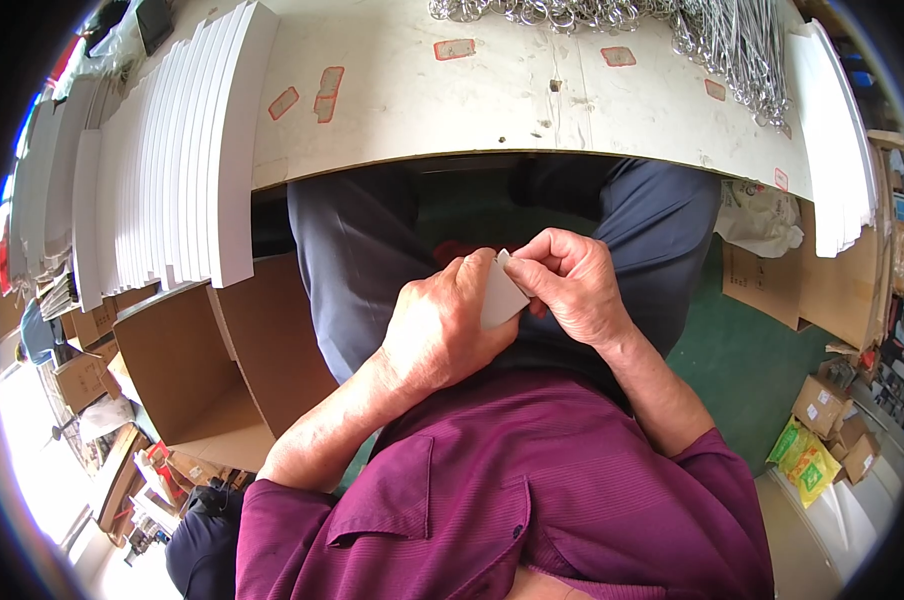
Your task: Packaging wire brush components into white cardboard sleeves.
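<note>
A small white cardboard box (502,298) is held above my lap, short of the table's front edge. My left hand (437,325) is closed round its left side and hides much of it. With thumb and index finger, my right hand (572,285) pinches a small white flap (504,258) at the box's upper corner. Its other fingers are curled in. Whether anything is inside the box cannot be seen.
On the table (392,120), long white cartons (187,150) stand in a row at left, with more white cartons (834,140) at right. Metal rings and rods (737,50) lie heaped at the back right. An opened brown carton (187,360) stands below left.
</note>
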Tool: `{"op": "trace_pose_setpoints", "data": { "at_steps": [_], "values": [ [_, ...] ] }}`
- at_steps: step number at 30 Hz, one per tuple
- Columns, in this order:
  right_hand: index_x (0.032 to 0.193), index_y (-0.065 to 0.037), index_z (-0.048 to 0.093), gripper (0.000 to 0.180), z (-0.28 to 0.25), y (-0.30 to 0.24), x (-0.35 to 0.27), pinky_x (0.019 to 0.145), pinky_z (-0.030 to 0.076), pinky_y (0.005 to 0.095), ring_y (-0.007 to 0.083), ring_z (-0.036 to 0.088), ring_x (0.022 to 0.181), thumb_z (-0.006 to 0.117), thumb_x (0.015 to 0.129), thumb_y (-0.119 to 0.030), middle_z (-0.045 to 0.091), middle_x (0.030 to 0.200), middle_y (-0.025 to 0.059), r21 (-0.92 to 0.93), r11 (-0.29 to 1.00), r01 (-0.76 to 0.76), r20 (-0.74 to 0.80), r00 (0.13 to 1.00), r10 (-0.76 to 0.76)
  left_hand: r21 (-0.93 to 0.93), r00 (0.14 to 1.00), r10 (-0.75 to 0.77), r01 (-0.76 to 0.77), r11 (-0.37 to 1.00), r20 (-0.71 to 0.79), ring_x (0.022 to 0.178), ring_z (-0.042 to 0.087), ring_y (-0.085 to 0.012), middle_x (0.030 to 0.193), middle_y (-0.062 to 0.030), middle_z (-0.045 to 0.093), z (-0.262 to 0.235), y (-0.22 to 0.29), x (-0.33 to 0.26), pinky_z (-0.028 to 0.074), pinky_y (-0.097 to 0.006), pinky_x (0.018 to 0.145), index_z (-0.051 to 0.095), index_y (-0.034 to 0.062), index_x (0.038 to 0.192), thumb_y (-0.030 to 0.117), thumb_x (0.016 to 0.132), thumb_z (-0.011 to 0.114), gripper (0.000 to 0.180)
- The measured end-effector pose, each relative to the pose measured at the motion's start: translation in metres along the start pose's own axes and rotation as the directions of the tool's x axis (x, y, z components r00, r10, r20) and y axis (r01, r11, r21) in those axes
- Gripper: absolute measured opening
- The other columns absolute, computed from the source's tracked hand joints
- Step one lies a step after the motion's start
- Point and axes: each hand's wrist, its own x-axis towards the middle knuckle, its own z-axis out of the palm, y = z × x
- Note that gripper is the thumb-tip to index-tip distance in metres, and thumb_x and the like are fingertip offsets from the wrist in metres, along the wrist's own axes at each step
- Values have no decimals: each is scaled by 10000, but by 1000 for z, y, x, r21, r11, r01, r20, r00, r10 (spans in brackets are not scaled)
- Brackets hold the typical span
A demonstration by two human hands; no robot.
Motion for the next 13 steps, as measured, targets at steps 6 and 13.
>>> {"op": "trace_pose_setpoints", "data": {
  "at_steps": [6,13],
  "values": [
    [918,0,707,129,3,-5,-4,518,474,219,30,590,612,741,995,-98,703,746,20,-13,1000,-19,16,1000,19,16,996,-75,74,997,53,913,761,-368,1051,-194,745,-4,2,-3,638,-446,757,617,0,1243,204,761,858,576],
    [973,6,728,97,13,-7,-11,605,507,238,39,616,701,714,1013,-81,712,765,20,-205,963,174,-69,979,-192,28,997,-76,75,997,24,918,759,-381,1085,-203,744,-7,6,-1,640,-455,762,608,6,1265,200,764,855,591]
  ]
}}
